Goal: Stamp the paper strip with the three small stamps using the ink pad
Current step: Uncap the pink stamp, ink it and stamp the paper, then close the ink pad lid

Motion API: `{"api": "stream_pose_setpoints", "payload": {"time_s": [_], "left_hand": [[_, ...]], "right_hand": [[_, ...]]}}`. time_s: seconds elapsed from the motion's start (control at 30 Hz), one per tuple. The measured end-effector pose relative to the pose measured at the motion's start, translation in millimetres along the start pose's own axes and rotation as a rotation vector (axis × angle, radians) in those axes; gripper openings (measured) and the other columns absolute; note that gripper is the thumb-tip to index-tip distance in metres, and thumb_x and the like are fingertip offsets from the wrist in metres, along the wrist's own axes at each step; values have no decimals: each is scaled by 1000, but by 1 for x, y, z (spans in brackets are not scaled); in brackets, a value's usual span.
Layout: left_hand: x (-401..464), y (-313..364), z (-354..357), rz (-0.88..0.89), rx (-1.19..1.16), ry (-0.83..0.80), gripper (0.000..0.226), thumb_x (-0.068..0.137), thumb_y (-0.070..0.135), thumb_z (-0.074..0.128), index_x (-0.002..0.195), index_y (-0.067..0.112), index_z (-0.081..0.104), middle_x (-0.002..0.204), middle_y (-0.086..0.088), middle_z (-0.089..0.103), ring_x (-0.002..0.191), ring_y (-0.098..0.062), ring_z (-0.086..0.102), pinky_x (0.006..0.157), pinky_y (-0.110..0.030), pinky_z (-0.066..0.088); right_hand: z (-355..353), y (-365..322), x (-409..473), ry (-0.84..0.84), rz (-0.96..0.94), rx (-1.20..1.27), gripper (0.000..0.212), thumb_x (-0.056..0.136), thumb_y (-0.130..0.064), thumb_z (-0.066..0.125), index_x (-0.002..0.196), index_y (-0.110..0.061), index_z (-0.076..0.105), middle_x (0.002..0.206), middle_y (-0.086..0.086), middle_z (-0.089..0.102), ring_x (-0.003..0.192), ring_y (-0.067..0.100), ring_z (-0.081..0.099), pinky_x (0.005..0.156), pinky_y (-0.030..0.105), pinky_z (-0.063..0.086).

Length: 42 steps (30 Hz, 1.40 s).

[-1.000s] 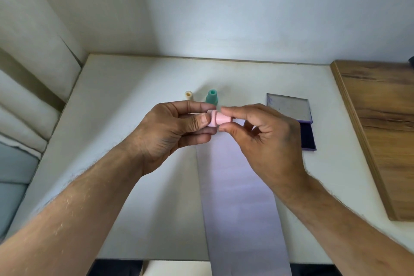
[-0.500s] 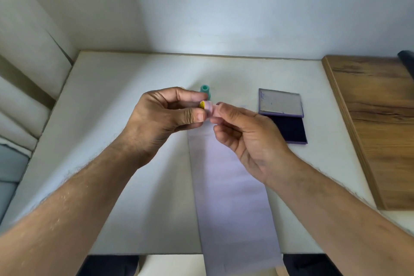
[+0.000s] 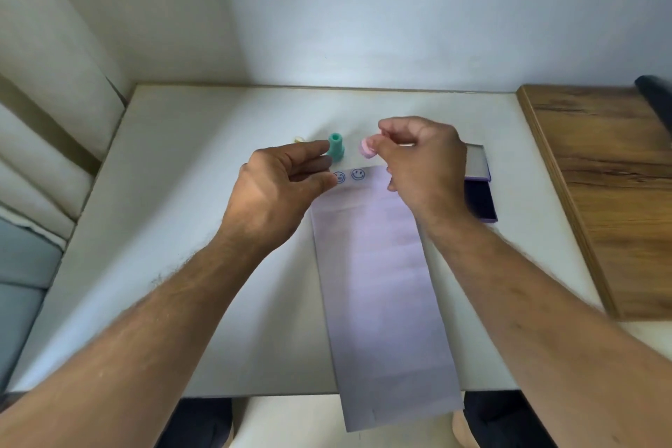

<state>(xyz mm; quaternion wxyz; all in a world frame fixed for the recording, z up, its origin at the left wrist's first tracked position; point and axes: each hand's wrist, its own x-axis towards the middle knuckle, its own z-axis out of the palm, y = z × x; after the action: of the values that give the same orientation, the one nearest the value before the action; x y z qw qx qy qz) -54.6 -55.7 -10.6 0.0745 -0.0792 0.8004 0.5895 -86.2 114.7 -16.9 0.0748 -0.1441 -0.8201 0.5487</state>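
My right hand [image 3: 422,164] pinches the small pink stamp [image 3: 366,149] above the top end of the lilac paper strip [image 3: 378,265]. Two blue smiley prints [image 3: 358,175] sit at that top edge, the left one partly behind my left thumb. My left hand [image 3: 280,189] hovers beside the upright green stamp [image 3: 336,145], fingers loosely curled, with nothing visible between them. A cream stamp [image 3: 299,139] peeks out behind the left hand. The open ink pad [image 3: 482,200] lies right of the strip, mostly hidden by my right hand.
The white table [image 3: 174,200] stands in a wall corner. A wooden board [image 3: 600,193] borders its right side, with a dark object [image 3: 654,94] at the far right edge. A grey cushion [image 3: 22,265] lies to the left. The strip overhangs the front edge.
My hands have come apart. The right hand keeps the pink stamp and has moved right. The left hand has let go and dropped left, which uncovers two smiley prints.
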Motion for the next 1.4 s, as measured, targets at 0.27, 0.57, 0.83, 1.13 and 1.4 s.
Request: {"api": "stream_pose_setpoints", "payload": {"time_s": [0.27, 0.57, 0.83, 1.13, 1.4], "left_hand": [[0, -2, 2, 13, 125, 21, 43, 82, 15, 74, 123, 26, 67, 103, 18, 73, 95, 10, 66, 93, -13, 47], [-4, -2, 8, 29, 188, -19, 46, 81, 13, 76, 124, 26, 67, 103, 16, 72, 95, 8, 66, 96, -15, 48], [-25, 9, 22, 69, 223, -58, 42, 83, 12, 72, 122, 27, 68, 100, 17, 73, 95, 7, 67, 89, -8, 45], [-56, 27, 37, 125, 327, -77, 37, 87, 14, 69, 123, 25, 67, 108, 13, 73, 96, 3, 66, 80, -1, 41], [-24, 56, 70, 235, 434, -63, 26, 89, 12, 64, 110, 24, 73, 93, 11, 73, 81, 7, 65, 64, 6, 41]], "right_hand": [[30, 10, 21, 6, -242, -446, 24, 87, -16, 64, 109, -14, 73, 100, 6, 74, 92, 25, 68, 80, 37, 58], [21, 9, 12, 17, -142, -337, 41, 87, -33, 69, 125, -22, 62, 110, -2, 68, 104, 16, 59, 84, 26, 49], [-41, 0, -21, 50, -137, -391, 32, 89, -16, 67, 121, -18, 66, 111, -1, 70, 104, 17, 64, 87, 25, 52], [-84, 12, -58, 4, -96, -415, 35, 88, -17, 67, 122, -22, 66, 119, -1, 69, 107, 17, 63, 91, 32, 54], [-91, 50, -44, -43, -103, -714, 70, 75, -40, 77, 136, -24, 49, 134, 2, 47, 120, 24, 39, 87, 35, 50]]}}
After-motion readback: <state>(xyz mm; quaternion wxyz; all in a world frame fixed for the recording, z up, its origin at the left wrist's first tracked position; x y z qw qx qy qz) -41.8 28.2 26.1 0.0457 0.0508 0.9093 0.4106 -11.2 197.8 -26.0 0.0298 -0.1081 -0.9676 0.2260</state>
